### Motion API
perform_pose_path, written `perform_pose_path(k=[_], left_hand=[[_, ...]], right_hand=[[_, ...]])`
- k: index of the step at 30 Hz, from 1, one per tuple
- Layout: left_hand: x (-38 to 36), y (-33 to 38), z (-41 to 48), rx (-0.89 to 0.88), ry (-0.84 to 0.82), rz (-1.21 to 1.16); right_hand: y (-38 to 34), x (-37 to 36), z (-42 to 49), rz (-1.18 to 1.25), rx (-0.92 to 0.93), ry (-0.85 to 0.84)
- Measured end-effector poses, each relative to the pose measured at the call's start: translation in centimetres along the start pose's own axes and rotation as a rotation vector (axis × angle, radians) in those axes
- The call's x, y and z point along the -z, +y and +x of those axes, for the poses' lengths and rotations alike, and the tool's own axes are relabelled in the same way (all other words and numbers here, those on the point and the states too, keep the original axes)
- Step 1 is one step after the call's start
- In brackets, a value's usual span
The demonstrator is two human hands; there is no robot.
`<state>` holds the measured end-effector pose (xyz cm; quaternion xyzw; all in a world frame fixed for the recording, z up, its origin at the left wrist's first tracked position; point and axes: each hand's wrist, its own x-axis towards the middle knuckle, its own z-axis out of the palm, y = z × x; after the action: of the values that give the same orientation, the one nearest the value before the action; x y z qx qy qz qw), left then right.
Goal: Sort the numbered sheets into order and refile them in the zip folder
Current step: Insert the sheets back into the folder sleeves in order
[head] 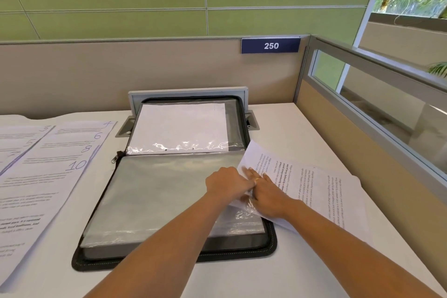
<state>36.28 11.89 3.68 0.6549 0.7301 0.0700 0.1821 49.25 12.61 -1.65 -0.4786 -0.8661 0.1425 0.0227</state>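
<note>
Your zip folder (271, 247) lies open in the middle of the tabletop (302, 128); its near half lies flat towards the near edge, and its far half tilts up against a grey flap (188, 92) at the far edge, below the partition (96, 75); a blue plate (271, 45) reading 250 hangs on that partition. The near half carries a thick stack of clear sleeves (157, 196); the far half shows one sleeve with a white sheet (179, 126) inside; the zip pull (114, 159) sits at the left end of the fold.

Your two hands meet at the right edge of the near stack. Your right hand (267, 195), with a ring (257, 179) on one finger, lies with straight fingers flat on a fan of printed sheets (314, 189), pressing them down; those sheets overlap the folder's right edge and spread over the tabletop towards its right edge, their text running sideways to you. Your left hand (228, 184) rests on the top sleeve and touches the right hand; its fingertips are hidden behind the right hand, so you cannot tell whether it pinches the crumpled sleeve edge beneath them.

Along the left edge of the tabletop the numbered sheets (55, 159) lie in two overlapping columns, well apart from your hands; the inner column shows 4, 6, 8 and 10; the outer one shows 3 and 5, the rest too faint to read.
</note>
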Motion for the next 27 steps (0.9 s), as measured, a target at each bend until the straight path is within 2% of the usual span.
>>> perform_pose_path(k=[5,10,14,17,19,23,25,27], left_hand=[[-0.5,0.0,0.1,-0.009,0.056,0.004],[-0.4,0.1,-0.3,-0.055,0.038,0.022],[-0.3,-0.2,-0.2,-0.097,0.052,0.013],[0.0,-0.4,-0.2,-0.135,0.065,-0.012],[0.2,-0.5,-0.2,-0.152,0.073,-0.030],[0.4,-0.7,-0.3,-0.179,0.068,-0.059],[0.3,-0.8,-0.3,-0.185,0.067,-0.080],[0.2,-0.9,-0.3,-0.190,0.066,-0.092]], right_hand=[[-0.2,0.1,-0.3,-0.070,0.020,-0.051],[-0.6,0.2,-1.1,0.020,0.075,-0.035],[-0.4,0.4,-1.3,0.051,0.179,-0.052],[-0.4,0.9,-1.0,0.034,0.246,-0.125],[-0.3,1.3,-0.8,0.110,0.213,-0.129],[-0.1,1.9,-0.2,0.353,0.093,0.100],[-0.3,2.1,0.3,0.352,0.052,0.139],[-0.3,2.1,0.8,0.284,0.022,0.097]])
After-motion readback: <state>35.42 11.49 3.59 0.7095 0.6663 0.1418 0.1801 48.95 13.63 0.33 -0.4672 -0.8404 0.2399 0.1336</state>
